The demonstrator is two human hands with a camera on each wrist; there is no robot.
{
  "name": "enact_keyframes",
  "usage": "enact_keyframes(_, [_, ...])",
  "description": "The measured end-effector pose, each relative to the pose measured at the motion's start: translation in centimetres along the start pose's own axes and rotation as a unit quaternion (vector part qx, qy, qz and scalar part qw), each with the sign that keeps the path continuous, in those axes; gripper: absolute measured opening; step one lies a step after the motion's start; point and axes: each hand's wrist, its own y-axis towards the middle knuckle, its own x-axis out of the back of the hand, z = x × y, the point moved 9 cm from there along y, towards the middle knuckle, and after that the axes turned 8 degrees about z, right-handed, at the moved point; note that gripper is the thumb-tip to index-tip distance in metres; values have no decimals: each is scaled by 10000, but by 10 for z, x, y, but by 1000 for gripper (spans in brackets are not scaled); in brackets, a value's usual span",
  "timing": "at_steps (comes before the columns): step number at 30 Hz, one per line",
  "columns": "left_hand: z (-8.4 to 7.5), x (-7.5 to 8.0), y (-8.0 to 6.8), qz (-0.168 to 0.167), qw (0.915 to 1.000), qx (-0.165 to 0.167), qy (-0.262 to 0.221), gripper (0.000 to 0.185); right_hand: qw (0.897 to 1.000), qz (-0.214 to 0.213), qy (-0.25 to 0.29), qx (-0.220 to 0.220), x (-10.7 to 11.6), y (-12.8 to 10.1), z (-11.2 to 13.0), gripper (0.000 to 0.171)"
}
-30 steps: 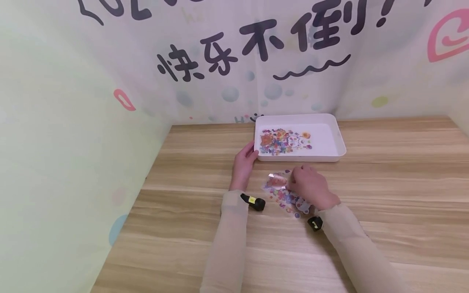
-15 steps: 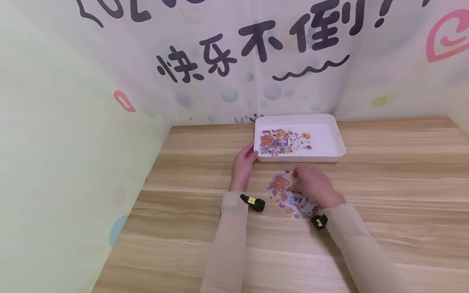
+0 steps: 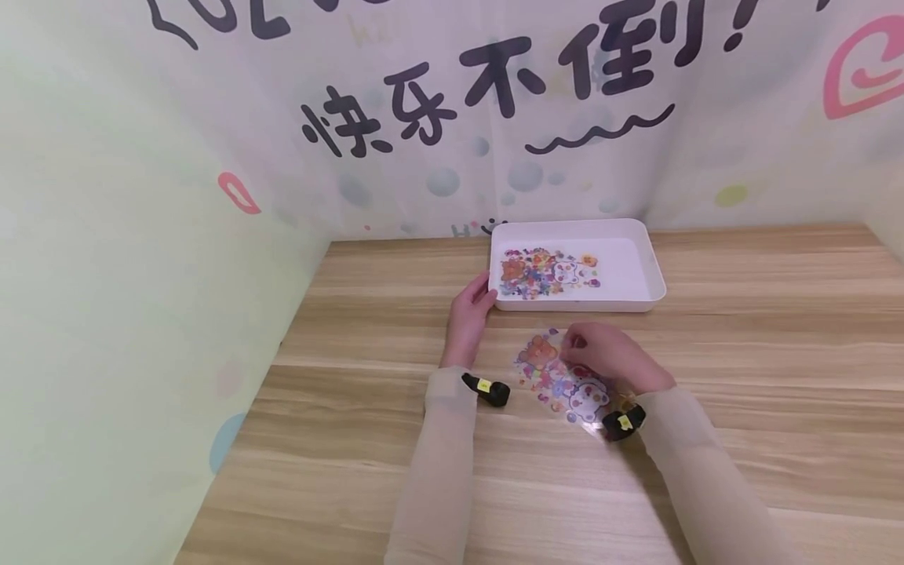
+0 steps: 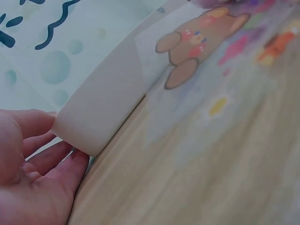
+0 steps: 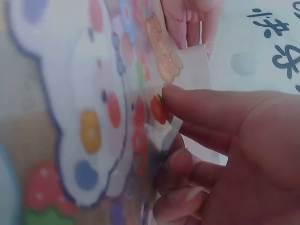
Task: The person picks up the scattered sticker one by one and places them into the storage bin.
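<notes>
The near left corner of the tray (image 3: 653,271) is touched by the left hand (image 3: 468,314), whose fingers (image 4: 47,157) lie nearly straight along the corner wall, the thumb at one side of it; nothing is gripped. The tray sits close to the back wall (image 3: 452,118), with a narrow strip of bench (image 3: 353,439) behind it. A second wall (image 3: 127,314) closes the bench off well to the left of the left fingers, and a broad band of bare wood lies between. To the right of the right hand (image 3: 614,362) the bench runs on bare to the picture's edge.

The bench is of pale wood grain; the walls are covered in a printed sheet with dark characters and pastel bubbles.

A clear sticker sheet (image 3: 561,380) lies on the bench just before the tray, between the two hands. Its near edge is pinched by the right fingers (image 5: 211,105), thumb over and fingers curled beneath, and that edge is lifted off the wood. Another sticker sheet (image 3: 547,273) lies flat in the tray, just beyond the left fingertips. Both forearms are sleeved and reach forward, the wrists low over the bench.
</notes>
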Motion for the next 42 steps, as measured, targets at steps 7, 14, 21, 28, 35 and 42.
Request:
enact_keyframes(7, [6, 1, 5, 39, 9998, 23, -171, 43, 9991, 136, 217, 327, 5, 1, -9, 7])
enact_keyframes(14, [17, 4, 13, -70, 9998, -144, -92, 40, 9970, 315, 458, 537, 7, -1, -8, 9])
enact_keyframes(21, [19, 5, 15, -129, 9999, -81, 46, 40, 9973, 404, 554, 275, 4, 2, -13, 20])
enact_keyframes(28, [20, 4, 16, -21, 9998, -101, -175, 43, 9989, 265, 322, 224, 5, 3, -17, 18])
enact_keyframes(35, [20, 4, 15, -90, 9999, -61, -72, 41, 9977, 284, 581, 207, 5, 3, -19, 18])
enact_keyframes(42, [20, 5, 13, -122, 9998, -119, 54, 40, 9931, 554, 1004, 261, 2, 2, -20, 39])
